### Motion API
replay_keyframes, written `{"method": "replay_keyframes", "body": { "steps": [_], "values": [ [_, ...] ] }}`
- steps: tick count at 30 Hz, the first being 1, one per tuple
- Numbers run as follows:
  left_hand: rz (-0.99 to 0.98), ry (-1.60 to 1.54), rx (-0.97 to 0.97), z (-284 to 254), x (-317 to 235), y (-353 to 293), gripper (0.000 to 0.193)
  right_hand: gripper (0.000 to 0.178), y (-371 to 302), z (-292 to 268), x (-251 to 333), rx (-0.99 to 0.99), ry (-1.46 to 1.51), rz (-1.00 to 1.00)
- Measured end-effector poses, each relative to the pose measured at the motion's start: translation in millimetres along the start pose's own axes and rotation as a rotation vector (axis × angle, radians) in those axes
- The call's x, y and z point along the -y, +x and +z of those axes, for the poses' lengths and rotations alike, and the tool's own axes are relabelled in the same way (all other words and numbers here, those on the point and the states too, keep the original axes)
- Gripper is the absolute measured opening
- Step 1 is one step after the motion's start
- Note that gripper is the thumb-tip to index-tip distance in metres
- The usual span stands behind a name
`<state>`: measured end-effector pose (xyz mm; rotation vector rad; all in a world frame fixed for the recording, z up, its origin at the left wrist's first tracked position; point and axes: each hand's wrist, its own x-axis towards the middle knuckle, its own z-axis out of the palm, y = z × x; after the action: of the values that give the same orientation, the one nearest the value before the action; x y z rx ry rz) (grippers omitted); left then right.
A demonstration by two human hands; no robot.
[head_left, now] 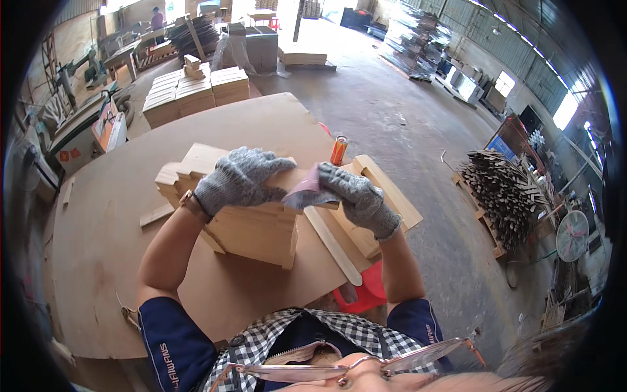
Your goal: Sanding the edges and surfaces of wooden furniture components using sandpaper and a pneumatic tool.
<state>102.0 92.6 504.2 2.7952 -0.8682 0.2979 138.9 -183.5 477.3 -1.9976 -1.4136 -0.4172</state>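
Both my hands wear grey knit gloves. My left hand [240, 178] grips a small pale wooden board [286, 179], fingers on its far side and thumb on its near side. At the board's right end, my right hand [359, 199] holds a bent purple-and-grey sheet [304, 189] that looks like sandpaper, pressed against the wood. Below my hands stands a stack of pale wooden pieces [255, 235] on the brown table [124, 196]. A long narrow wooden strip [332, 245] slants beside the stack. Under my right hand lie wider wooden boards [388, 193].
An orange can [339, 150] stands beyond my right hand, near the table's edge. Something red [366, 291] hangs by the near right edge. Stacked boards [196, 91] stand beyond the table. A pallet of dark wood strips [499, 196] and a fan [573, 235] are at right.
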Motion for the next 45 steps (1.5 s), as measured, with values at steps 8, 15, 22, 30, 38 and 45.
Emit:
{"method": "replay_keyframes", "body": {
  "steps": [8, 15, 22, 30, 38, 45],
  "values": [
    [-0.047, 0.013, -0.006, 1.2, -11.3, -4.8, 0.058, 0.048, -79.5, 78.3, 26.1, -0.387, -0.043, 0.372],
    [-0.007, 0.072, -0.357, -16.3, -0.6, -2.7, 0.058, 0.04, -80.8, 85.8, -16.0, -0.499, 0.047, 0.757],
    [-0.532, 0.707, -0.923, -32.0, 27.5, -119.3, 0.053, 0.047, -46.5, 56.0, -2.8, -0.475, 0.029, 0.295],
    [-1.646, 0.328, -0.251, 225.2, 67.2, -301.8, 0.072, 0.036, -35.7, 57.0, 9.2, -0.459, 0.007, 0.274],
    [-1.875, 0.077, -0.181, 275.6, 58.3, -301.4, 0.08, 0.033, -42.2, 56.7, 7.7, -0.49, -0.106, 0.273],
    [-0.538, 0.179, -1.175, 33.8, 9.4, -128.0, 0.055, 0.034, -28.4, 38.8, 10.2, -0.413, -0.077, 0.25]
  ]
}}
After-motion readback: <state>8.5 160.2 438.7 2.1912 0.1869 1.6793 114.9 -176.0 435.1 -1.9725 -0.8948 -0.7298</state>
